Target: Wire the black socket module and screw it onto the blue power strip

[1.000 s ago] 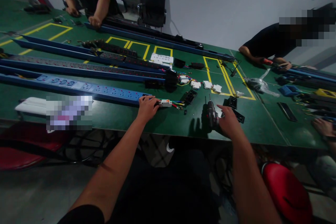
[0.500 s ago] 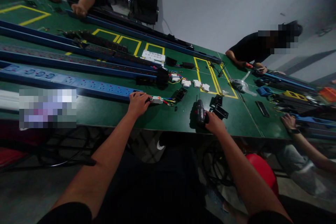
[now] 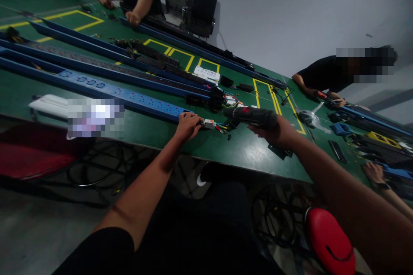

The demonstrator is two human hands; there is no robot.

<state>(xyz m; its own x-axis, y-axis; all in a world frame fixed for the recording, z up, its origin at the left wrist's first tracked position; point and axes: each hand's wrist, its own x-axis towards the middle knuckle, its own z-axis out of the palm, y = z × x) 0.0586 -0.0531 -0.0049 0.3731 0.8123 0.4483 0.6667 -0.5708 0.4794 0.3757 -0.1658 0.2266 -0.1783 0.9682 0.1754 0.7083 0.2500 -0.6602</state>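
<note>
My left hand (image 3: 188, 126) is closed over the near end of a long blue power strip (image 3: 138, 99), which lies on the green table. Just past my fingers, a white circuit breaker (image 3: 209, 124) sits at the strip's end, with coloured wires (image 3: 221, 128) trailing to the right. My right hand (image 3: 281, 133) grips a black cordless drill (image 3: 253, 115), raised over the table and pointing left toward the wires. The drill's tip is dark and hard to make out. Part of a black plastic piece (image 3: 280, 152) shows below my right hand.
More long strips (image 3: 119, 68) lie behind, beside a white paper label (image 3: 205, 74). At right are a plastic bag (image 3: 311, 119), a dark phone-like slab (image 3: 337, 151) and a co-worker's hand (image 3: 374, 172). Other people work across the table. A red stool (image 3: 331, 234) stands below.
My right hand has lifted the drill off the table and swung it left toward the wires. My left hand stays on the strip's end. The whole view has shifted.
</note>
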